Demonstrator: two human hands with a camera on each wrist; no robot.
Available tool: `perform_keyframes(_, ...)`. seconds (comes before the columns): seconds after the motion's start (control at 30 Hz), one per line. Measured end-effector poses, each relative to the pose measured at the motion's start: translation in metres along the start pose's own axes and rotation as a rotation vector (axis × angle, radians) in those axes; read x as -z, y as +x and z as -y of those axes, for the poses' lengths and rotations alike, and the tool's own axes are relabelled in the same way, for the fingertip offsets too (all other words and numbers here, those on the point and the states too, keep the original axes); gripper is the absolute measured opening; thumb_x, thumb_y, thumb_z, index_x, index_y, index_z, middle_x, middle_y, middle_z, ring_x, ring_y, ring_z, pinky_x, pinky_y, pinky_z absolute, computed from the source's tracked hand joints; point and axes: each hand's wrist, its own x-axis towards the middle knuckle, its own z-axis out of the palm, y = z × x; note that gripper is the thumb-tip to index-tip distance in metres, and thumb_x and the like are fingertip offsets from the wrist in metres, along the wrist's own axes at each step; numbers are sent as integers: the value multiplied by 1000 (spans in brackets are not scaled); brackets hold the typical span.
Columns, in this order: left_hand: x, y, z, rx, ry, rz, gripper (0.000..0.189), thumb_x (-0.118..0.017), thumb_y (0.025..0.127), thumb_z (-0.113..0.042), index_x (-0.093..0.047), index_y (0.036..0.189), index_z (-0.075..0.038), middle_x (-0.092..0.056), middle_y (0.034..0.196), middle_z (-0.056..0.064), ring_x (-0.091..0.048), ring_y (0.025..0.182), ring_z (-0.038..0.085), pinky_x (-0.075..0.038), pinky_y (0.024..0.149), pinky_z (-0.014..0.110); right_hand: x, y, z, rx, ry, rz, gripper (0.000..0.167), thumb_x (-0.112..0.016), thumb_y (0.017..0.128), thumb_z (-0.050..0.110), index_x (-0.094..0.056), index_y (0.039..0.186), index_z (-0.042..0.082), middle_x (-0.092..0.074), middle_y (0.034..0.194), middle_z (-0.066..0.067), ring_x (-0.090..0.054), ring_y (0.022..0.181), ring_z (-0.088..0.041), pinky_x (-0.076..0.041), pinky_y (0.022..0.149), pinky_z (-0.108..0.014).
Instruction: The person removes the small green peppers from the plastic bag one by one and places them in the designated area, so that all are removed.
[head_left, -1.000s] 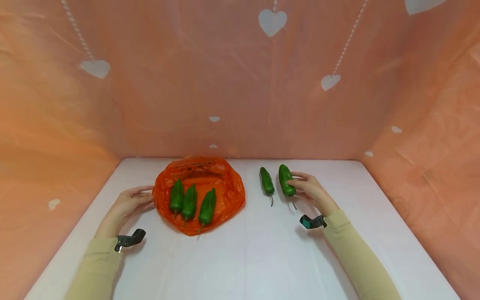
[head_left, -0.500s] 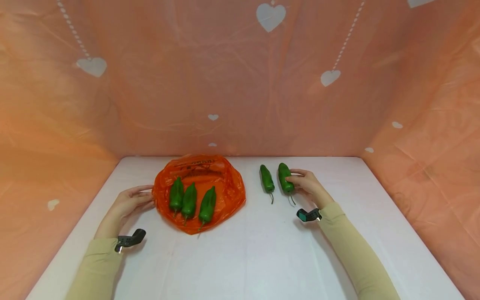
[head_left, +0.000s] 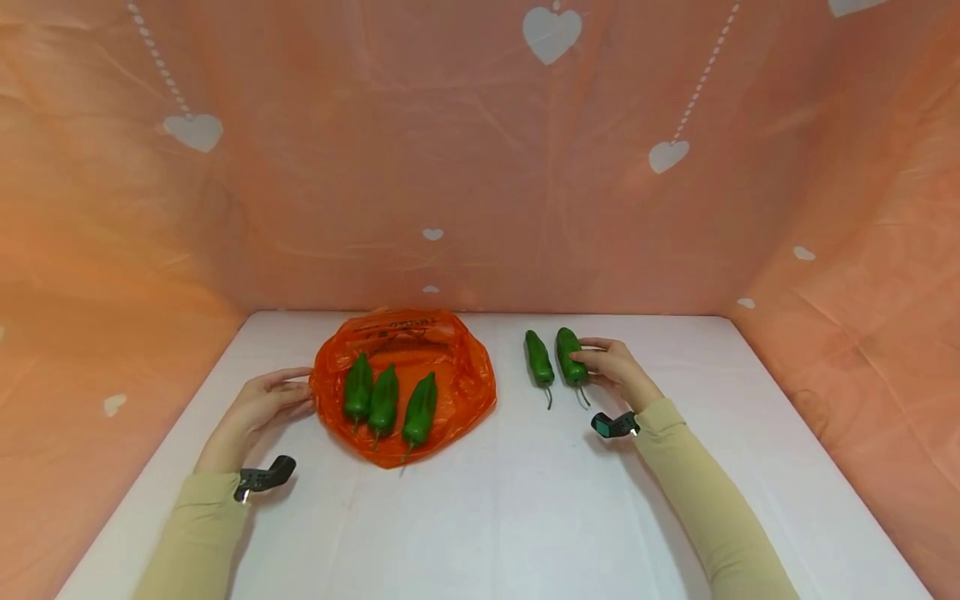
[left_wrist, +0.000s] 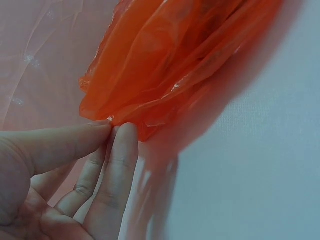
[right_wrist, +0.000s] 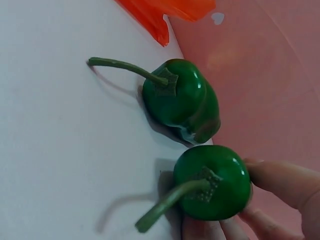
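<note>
My left hand [head_left: 258, 412] pinches the left edge of a thin orange plastic bag [head_left: 465, 400] between thumb and fingertips. In the left wrist view the bag's gathered corner [left_wrist: 150, 95] sits at those fingertips. Three green peppers lie in the spread bag: a left one [head_left: 358, 390], a middle one [head_left: 384, 402] and a right one [head_left: 420, 408]. To the right, my right hand [head_left: 617, 371] grips a green pepper [right_wrist: 215, 170] from its right side, some fingers reaching beneath it. Another green pepper [right_wrist: 185, 95] lies on the table just left of it, stem toward me.
The white table [head_left: 465, 525] ends at an orange cloth backdrop [head_left: 480, 183] with white hearts, which also rises at both sides. Black wrist cameras are strapped on the left [head_left: 266, 477] and the right [head_left: 613, 425].
My right hand and the pepper it grips have shifted slightly left, closer to the neighbouring pepper. The left hand keeps its place at the bag. The head view has moved a little.
</note>
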Motion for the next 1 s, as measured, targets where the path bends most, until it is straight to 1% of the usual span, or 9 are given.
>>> perform_keyframes(0.13,-2,-1,-1,-35,19,10,56,-57,95,-5,-31,140,14,-67,104,4,-67,91,15,-54,85,32,1,2,0,-19,2,0,50,-63,92,10,-45,135,-7,-59,113,-16,-62,86,-10,-55,77,-27)
perform_keyframes(0.23,-2,-1,-3,-56,47,20,54,-58,95,-6,-33,139,14,-67,106,5,-67,93,15,-53,87,33,1,3,2,-38,-4,4,53,-63,92,11,-43,137,-7,-57,118,-18,-62,88,-10,-55,79,-27)
perform_keyframes(0.37,-3,0,-6,-36,48,13,55,-58,95,-5,-32,140,14,-68,103,5,-67,91,14,-53,87,35,1,4,4,-57,-16,7,54,-63,92,11,-42,138,-7,-57,120,-18,-62,89,-10,-55,81,-29)
perform_keyframes(0.6,-4,1,-5,-20,43,2,55,-58,95,-4,-32,140,14,-68,102,4,-67,90,14,-54,85,34,-1,6,6,-74,-53,4,54,-64,91,11,-42,137,-8,-61,110,-13,-61,84,-9,-55,76,-27)
perform_keyframes(0.73,-5,3,-5,16,43,-21,57,-58,95,-4,-31,142,13,-67,97,3,-68,86,13,-55,83,33,0,5,8,-89,-81,0,57,-66,91,11,-41,138,-7,-60,104,-11,-60,79,-9,-56,73,-26)
perform_keyframes(0.9,-4,3,-5,49,48,-43,57,-57,95,-4,-30,143,11,-67,95,2,-68,85,13,-54,84,33,0,4,10,-107,-113,-6,58,-68,89,14,-43,138,-7,-60,99,-8,-59,76,-8,-56,73,-27)
perform_keyframes(1.0,-3,1,-5,44,49,-43,57,-57,95,-4,-30,143,11,-67,96,2,-68,86,13,-54,84,34,-1,4,11,-106,-122,-7,56,-68,89,13,-45,136,-8,-61,95,-6,-59,74,-9,-56,74,-28)
